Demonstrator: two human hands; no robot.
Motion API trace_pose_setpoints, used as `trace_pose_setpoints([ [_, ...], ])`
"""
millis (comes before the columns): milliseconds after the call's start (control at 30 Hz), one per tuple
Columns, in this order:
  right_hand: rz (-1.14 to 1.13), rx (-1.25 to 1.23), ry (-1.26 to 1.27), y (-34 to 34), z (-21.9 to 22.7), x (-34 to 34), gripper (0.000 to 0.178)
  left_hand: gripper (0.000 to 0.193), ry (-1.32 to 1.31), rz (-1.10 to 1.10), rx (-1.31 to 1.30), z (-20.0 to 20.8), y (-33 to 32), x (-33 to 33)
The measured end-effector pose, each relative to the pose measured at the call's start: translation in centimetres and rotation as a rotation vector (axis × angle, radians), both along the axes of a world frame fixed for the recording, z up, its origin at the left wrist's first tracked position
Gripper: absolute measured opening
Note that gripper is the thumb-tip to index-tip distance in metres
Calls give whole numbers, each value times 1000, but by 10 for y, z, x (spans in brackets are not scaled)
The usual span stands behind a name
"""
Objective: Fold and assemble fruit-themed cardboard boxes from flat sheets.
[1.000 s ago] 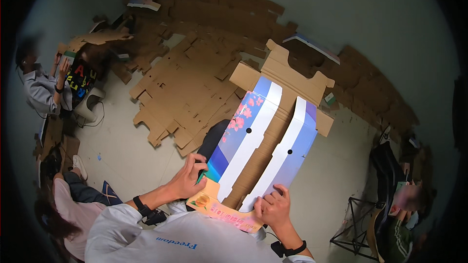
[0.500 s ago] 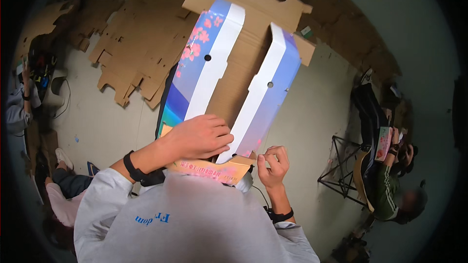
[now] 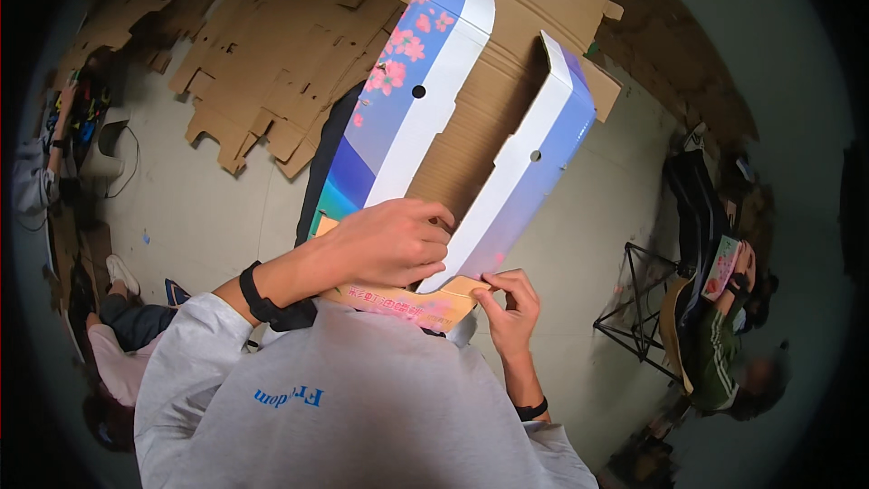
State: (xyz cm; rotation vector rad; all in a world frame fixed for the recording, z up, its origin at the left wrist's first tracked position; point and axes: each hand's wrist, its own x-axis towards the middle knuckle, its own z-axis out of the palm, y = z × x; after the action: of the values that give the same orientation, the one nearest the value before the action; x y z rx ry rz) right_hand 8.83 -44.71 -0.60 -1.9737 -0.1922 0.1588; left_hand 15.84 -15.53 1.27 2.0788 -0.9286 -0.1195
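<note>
A long cardboard box, partly folded, stretches away from my body. Its raised side walls are blue and purple with pink blossoms, with white folded edges; the inside is brown. My left hand lies over the near end, fingers curled down into the opening, their tips partly hidden. At the near right corner, my right hand pinches the edge of the orange-yellow end panel between thumb and fingers. That panel stands close against my grey shirt.
Flattened brown cardboard sheets overlap on the floor at the far left. To the right, a person holds a small printed box beside a black metal frame. Other people sit along the left edge.
The box has shifted right and slightly away in the picture. My right hand, earlier closed beside the corner, now pinches the end panel's edge. My left fingers reach a little farther into the opening.
</note>
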Motion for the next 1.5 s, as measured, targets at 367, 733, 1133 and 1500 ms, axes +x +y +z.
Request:
trace_pose_setpoints([
  [367,-305,-293,-304,51,13,114,66,23,-133,9,4,-3,-4,-1],
  [733,-101,-625,-502,127,56,243,27,20,-63,96,-15,0,-2,2],
  [1133,-135,-478,-445,145,74,227,15,42,-713,789,180,39,53,138],
  [1500,-798,-102,-593,40,-20,298,28,24,-295,746,55,47,52,140],
])
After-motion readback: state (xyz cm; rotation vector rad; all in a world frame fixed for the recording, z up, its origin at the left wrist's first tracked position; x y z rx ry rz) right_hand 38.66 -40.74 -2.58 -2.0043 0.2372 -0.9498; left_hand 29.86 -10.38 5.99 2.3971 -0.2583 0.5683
